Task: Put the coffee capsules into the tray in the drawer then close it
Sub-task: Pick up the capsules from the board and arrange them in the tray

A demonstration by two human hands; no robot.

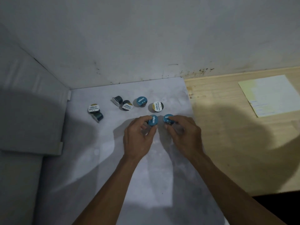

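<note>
Capsules: left hand (138, 137) pinches blue capsule (153, 120); right hand (186, 135) pinches second blue capsule (168, 118).

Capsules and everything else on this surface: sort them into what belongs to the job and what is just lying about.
Job:
- blue capsule in left hand
- blue capsule in right hand
- loose blue capsule
- white-lidded capsules
- capsules on their sides

Lying about:
- paper on the wooden top

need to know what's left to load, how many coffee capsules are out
8: one in the left hand, one in the right hand, six on the white surface.
</note>
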